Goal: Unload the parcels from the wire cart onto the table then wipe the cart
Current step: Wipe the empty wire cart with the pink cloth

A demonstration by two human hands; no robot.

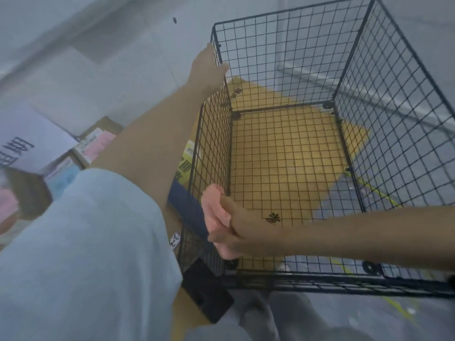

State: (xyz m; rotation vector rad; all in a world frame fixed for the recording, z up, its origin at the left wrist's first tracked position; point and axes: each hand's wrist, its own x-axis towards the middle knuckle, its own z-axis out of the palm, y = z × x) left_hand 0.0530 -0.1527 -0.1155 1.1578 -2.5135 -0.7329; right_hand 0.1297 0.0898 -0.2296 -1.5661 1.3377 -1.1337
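1. At 1–3 o'clock of the view: wire cart (357, 99), black mesh walls. A yellow floor patch (283, 156) shows through its mesh bottom.
2. Left hand (209, 65) at 11 o'clock, on the far top corner of the cart's left wall. Thumb is inside the mesh and the fingers are outside, so it is grasping the top edge.
3. Right hand (236, 230) at 6 o'clock, forearm crossing over the cart's near side. Fingers are clenched round a pink cloth (215, 215).
4. Cloth is bunched against the inside of the left wall, close to the near-left corner.
5. Parcels (96, 146) at 9 o'clock, outside the cart and just beside its left wall. They are cardboard boxes and packs with pink and blue labels, blurred. Can't tell what they lie on.
6. Light sleeve (86, 242) fills 7–8 o'clock.
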